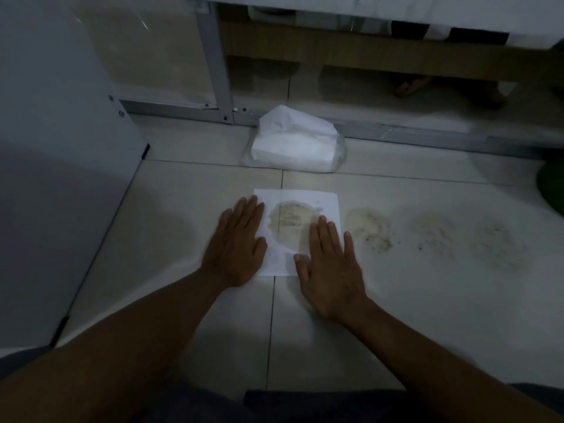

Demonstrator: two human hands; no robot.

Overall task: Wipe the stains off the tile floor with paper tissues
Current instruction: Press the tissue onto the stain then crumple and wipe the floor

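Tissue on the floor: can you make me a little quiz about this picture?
1. True or false: both hands press flat on the tissue sheet.
2. How many stains lie bare on the floor, right of the sheet? A) one B) three C) five
3. What sits behind the sheet, near the metal rail?

Key:
1. True: left hand and right hand lie flat, fingers spread.
2. B: first, second, third.
3. The tissue pack.
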